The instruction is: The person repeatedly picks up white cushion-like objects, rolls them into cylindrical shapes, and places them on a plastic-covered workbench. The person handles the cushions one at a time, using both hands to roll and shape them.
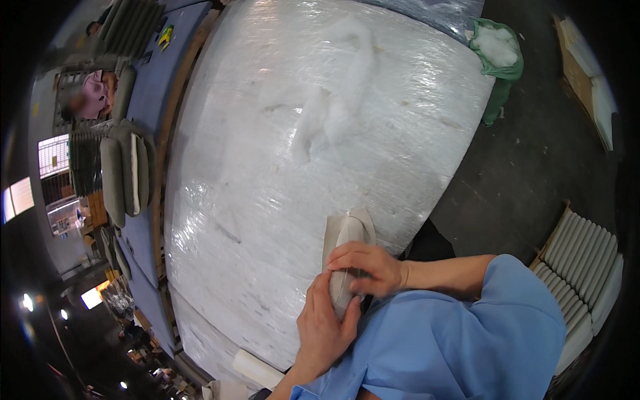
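Note:
A small beige fabric piece [353, 230], padded and elongated with a flared far end, lies at the near edge of the plastic-wrapped table [253, 167]. Around its near end are the fingers and thumb of my left hand [325, 327]. From the right, my right hand [370, 265] bends its fingers over the middle of the same piece, close to my left fingertips. Parts of the fabric are hidden under both hands. Farther off on the table lies a long strip of white fluffy stuffing [340, 100].
A green sack of white stuffing [497, 47] stands at the table's far right corner. Stacked grey cushions [580, 250] are at right, near a cardboard box [581, 80]. On the left, a blue table [143, 100] bears grey-green cushions [127, 173]; a person in pink [95, 97] is beyond.

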The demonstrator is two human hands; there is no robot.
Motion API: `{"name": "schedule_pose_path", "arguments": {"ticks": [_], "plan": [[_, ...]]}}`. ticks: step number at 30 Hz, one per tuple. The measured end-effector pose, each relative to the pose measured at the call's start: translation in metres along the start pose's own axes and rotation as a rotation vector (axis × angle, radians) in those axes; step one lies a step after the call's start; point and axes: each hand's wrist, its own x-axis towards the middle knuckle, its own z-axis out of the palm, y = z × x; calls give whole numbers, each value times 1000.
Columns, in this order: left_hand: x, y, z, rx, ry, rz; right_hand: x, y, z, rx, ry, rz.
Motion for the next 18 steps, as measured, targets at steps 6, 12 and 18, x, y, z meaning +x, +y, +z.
{"name": "schedule_pose_path", "arguments": {"ticks": [6, 12, 18], "plan": [[8, 5, 0, -85, -17, -133, -1, 30, 19, 7, 11, 18], [14, -13, -2, -203, 24, -205, 18, 23, 26, 71, 23, 275], [-10, -56, -11, -891, 253, -293, 39, 24, 37, 6, -82, 327]]}}
